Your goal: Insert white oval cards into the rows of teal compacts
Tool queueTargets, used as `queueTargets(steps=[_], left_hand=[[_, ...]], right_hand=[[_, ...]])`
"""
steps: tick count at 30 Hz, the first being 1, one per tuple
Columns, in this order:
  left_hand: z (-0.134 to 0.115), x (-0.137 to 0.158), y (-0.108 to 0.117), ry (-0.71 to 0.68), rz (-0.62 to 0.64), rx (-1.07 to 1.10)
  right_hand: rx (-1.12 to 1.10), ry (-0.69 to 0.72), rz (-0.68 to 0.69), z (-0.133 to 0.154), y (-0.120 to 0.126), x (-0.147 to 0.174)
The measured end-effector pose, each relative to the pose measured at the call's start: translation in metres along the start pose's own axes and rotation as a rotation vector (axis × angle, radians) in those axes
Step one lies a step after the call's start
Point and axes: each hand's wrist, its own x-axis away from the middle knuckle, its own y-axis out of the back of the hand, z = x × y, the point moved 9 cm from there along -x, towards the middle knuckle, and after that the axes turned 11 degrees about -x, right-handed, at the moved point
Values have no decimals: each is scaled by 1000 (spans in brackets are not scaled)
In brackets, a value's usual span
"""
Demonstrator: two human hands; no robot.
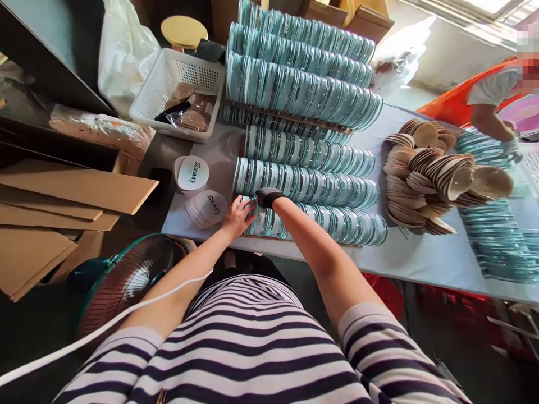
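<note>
My bare left hand [238,216] is at the left end of the nearest row of round glass lids [337,223], its fingers spread and touching that end. Right beside it, my right hand [268,196] wears a dark glove with a light mesh pattern. Its fingers curl down over the same row, and what lies under them is hidden. The lids stand on edge, packed side by side, with pale discs showing between them. Left of my hands lie two piles of white rounded cards [205,209] with black lettering.
More lid rows [303,90] stand behind. A white basket [177,132] with bagged pieces is at the back left. Nested beige bowl-like pieces [421,174] lie right, near a co-worker's gloved hand [511,147]. A fan [130,280] and cardboard sheets [71,188] are left, below table height.
</note>
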Motion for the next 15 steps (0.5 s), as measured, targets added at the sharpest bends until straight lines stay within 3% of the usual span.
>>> queueTargets(steps=[3, 6, 10, 13, 15], left_hand=[[1, -1, 2, 3, 9, -21], [2, -2, 2, 11, 40, -20], [-1, -3, 1, 20, 67, -6], [-2, -3, 0, 30, 63, 0], [-2, -2, 0, 33, 69, -4]], right_hand=[[88, 93, -43, 14, 1, 3], [91, 172, -150, 14, -16, 36], [-56, 79, -260, -2, -79, 86], [-137, 16, -219, -2, -139, 95], [-163, 2, -185, 1, -167, 91]])
